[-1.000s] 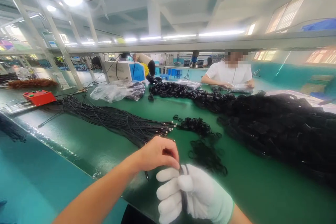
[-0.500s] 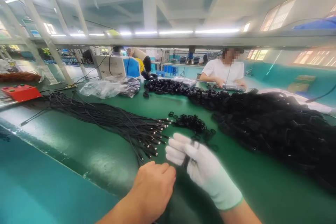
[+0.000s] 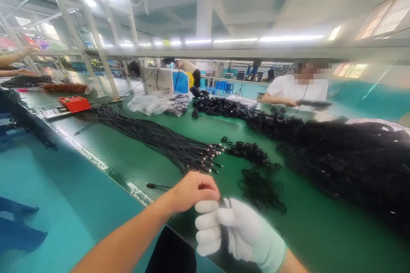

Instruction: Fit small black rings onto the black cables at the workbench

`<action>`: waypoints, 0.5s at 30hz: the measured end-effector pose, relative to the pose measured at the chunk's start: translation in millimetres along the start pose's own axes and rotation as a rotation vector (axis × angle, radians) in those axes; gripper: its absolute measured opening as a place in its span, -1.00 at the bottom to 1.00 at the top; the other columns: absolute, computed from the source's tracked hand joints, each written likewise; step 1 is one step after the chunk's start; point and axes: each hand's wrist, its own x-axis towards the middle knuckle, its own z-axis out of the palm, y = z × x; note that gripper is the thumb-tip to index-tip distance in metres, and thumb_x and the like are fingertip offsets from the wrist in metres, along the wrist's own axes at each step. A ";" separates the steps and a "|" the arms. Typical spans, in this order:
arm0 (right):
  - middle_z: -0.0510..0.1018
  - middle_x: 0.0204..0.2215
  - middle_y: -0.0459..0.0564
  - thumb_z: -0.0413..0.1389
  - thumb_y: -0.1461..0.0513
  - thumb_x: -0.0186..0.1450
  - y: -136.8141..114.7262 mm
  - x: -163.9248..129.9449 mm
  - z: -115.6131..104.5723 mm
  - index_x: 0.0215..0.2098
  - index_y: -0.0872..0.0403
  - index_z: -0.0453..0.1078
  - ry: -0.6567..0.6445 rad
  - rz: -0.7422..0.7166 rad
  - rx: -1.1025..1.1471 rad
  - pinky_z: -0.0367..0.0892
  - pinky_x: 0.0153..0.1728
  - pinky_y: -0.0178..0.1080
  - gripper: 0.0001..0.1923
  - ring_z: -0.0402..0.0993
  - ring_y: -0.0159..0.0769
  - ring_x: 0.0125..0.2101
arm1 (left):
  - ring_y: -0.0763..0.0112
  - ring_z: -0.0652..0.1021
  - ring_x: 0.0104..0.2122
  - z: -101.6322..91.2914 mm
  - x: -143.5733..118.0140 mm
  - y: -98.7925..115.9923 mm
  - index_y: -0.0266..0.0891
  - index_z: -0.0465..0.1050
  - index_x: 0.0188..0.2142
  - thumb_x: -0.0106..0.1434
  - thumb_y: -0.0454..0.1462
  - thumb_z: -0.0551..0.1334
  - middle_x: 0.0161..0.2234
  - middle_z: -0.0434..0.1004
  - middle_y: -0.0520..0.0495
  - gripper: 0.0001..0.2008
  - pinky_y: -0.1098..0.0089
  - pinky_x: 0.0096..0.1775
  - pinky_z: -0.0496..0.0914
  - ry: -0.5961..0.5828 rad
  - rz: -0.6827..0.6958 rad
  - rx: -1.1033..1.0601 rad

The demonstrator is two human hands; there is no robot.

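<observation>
While the right hand [image 3: 238, 234], in a white glove, is curled shut around a folded black cable [image 3: 224, 222] at the near edge of the green table [image 3: 307, 222], the bare left hand [image 3: 194, 190] sits just left of it, fingertips pinched on the cable's top end where it sticks out of the gloved fist. One cable end with a plug [image 3: 156, 186] lies on the table left of the hands. Just beyond them is a loose heap of thin black bands [image 3: 261, 187], and farther a smaller pile of black rings [image 3: 246, 151]. A long bundle of black cables [image 3: 153, 136] runs far-left, metal tips pointing toward the rings. Huge black cable pile [image 3: 346, 158] fills the right side. Far left: red box [image 3: 73, 103], clear plastic bags [image 3: 153, 104]. A person in a white shirt [image 3: 297, 89] works at the far side.
</observation>
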 end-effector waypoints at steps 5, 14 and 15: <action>0.35 -0.45 -0.10 0.26 0.26 0.10 -16.1 1.5 2.6 -0.24 0.14 0.33 0.189 -0.392 -0.106 0.25 -0.26 -0.21 -0.71 0.29 -0.41 -0.43 | 0.40 0.50 -0.36 23.6 -11.2 -17.5 -0.26 0.43 -0.38 0.26 -0.36 -0.02 -0.41 0.52 0.02 -0.75 0.47 -0.37 0.31 0.152 -0.108 0.279; 0.43 0.00 0.17 0.20 0.20 0.17 -37.3 -10.1 -15.4 -0.01 0.13 0.34 0.438 -0.588 -0.225 0.13 0.08 0.09 -0.58 0.40 -0.08 -0.04 | 0.33 0.49 -0.49 66.9 -26.2 6.4 -0.16 0.42 -0.37 0.25 -0.37 0.03 -0.45 0.50 0.00 -0.79 0.40 -0.49 0.14 0.247 -0.153 1.039; 0.44 -0.01 0.17 0.20 0.19 0.17 -36.3 -9.6 -16.1 -0.01 0.13 0.33 0.433 -0.585 -0.244 0.15 0.07 0.09 -0.57 0.42 -0.09 -0.06 | 0.34 0.47 -0.52 68.9 -25.5 7.0 -0.16 0.40 -0.41 0.24 -0.38 0.05 -0.47 0.49 0.01 -0.80 0.39 -0.50 0.12 0.243 -0.114 1.053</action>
